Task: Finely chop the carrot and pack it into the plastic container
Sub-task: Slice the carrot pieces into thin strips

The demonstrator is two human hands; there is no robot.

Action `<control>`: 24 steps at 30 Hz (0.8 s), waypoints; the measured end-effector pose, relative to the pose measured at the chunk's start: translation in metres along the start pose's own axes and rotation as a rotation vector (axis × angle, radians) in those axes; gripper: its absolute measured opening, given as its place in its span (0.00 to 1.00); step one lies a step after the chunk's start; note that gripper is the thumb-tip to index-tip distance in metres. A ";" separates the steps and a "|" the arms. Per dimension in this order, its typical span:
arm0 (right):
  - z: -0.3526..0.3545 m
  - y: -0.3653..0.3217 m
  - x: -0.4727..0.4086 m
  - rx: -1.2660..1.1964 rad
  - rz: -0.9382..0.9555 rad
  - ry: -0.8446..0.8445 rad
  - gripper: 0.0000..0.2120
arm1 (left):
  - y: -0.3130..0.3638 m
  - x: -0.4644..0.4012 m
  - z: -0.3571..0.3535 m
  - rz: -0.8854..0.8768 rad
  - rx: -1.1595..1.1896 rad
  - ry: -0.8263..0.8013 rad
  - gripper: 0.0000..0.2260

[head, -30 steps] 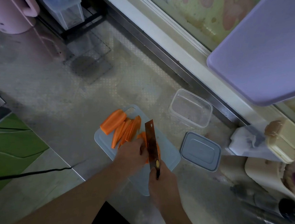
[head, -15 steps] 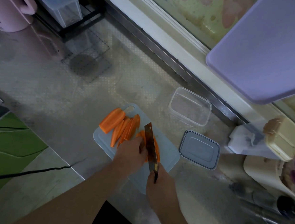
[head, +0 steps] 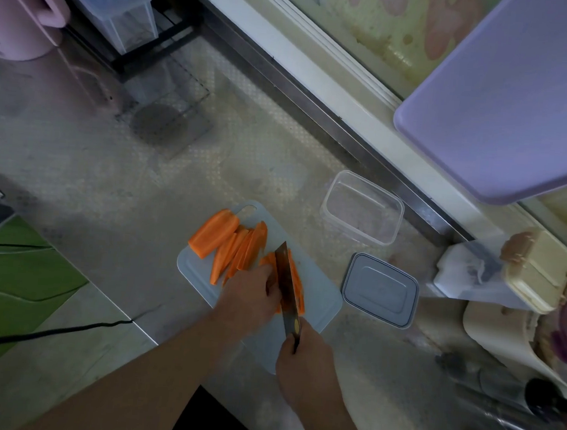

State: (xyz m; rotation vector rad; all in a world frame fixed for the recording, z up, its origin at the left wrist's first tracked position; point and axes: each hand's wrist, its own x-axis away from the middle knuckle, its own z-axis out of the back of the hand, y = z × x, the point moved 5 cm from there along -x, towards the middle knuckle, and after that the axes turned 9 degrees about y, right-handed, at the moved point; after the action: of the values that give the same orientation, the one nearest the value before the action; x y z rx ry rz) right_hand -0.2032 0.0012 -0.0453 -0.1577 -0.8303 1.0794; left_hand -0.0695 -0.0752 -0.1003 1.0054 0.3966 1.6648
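Note:
On a pale cutting board (head: 322, 306) lie long orange carrot slices (head: 235, 248) and one thicker carrot chunk (head: 211, 233). My left hand (head: 252, 297) presses down on the carrot piece (head: 296, 277) under the blade, its fingertips curled beside the knife. My right hand (head: 304, 359) grips the handle of a knife (head: 285, 279), whose blade stands edge-down in that carrot. A clear plastic container (head: 362, 209) sits empty beyond the board's right corner. Its grey lid (head: 379, 288) lies flat to the right of the board.
A black cable (head: 45, 332) crosses the counter's left front over a green surface (head: 5, 281). A pink appliance (head: 16, 14) and a clear bin (head: 115, 8) stand far left. A lavender board (head: 509, 90) overhangs at upper right; boxes and utensils crowd the right edge.
The knife has stayed in the carrot while the blade and my right hand shifted slightly. My left hand keeps holding the same carrot piece.

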 end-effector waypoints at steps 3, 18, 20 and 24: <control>-0.006 -0.004 -0.006 0.012 0.010 0.032 0.09 | -0.002 -0.001 0.000 0.023 -0.002 -0.023 0.08; 0.000 -0.001 -0.005 -0.129 0.009 0.058 0.09 | 0.001 0.001 0.001 0.050 0.054 -0.016 0.10; 0.000 -0.003 -0.006 -0.130 0.008 0.046 0.11 | 0.002 0.002 0.002 0.048 0.057 -0.013 0.10; 0.000 -0.005 -0.009 -0.101 0.027 0.058 0.11 | 0.002 0.002 0.002 0.025 0.056 -0.006 0.10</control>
State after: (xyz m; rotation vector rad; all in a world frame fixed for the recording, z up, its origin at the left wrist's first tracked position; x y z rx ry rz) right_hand -0.2018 -0.0083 -0.0472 -0.2849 -0.8331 1.0543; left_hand -0.0690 -0.0740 -0.0970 1.0602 0.4302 1.6809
